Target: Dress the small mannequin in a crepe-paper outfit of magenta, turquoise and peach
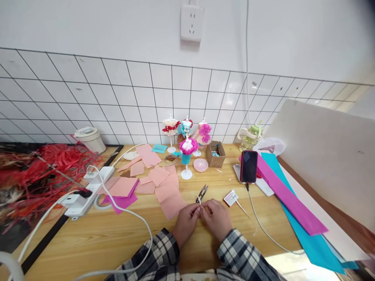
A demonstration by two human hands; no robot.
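Observation:
At the front of the table, my left hand (186, 222) and my right hand (218, 219) meet, fingertips pinched together. Between them a small white strip (199, 200) sticks up; its lower part is hidden by the fingers. Just beyond the fingertips lie black thread snips (202, 193). To the right of my right hand is a small card packet (230, 198) with a white ribbon (242, 208) trailing from it. Farther back stands a mini dress form (186, 156) with magenta ruffles and a teal wrap, on a round white base.
Pink crepe paper pieces (168, 195) spread to the left, near a power strip (90, 191) whose cable loops over my left sleeve. Several more dress forms stand behind, beside a pink dish (200, 165) and cardboard box (216, 155). A phone (249, 167) and long paper sheets (288, 191) are right.

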